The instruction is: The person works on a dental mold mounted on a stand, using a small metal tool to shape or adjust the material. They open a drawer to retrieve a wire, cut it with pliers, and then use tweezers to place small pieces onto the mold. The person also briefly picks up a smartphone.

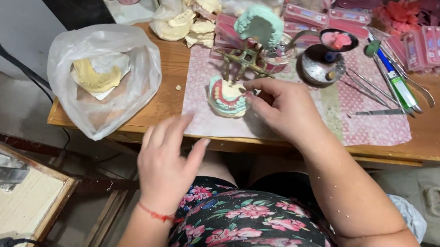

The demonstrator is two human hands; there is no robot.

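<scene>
Your right hand (283,108) pinches the dental model (226,97) resting on the patterned mat (375,125). Your left hand (166,157) hovers open just beside the dental model, fingers spread, holding nothing.

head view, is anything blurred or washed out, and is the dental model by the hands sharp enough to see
Head view: even, soft light with no hard shadows; the dental model at the right hand is fairly sharp, teeth visible; the left hand is slightly motion-blurred at its fingers; the plastic bag glares white; the pink boxes at the right edge are soft and stretched.
</scene>
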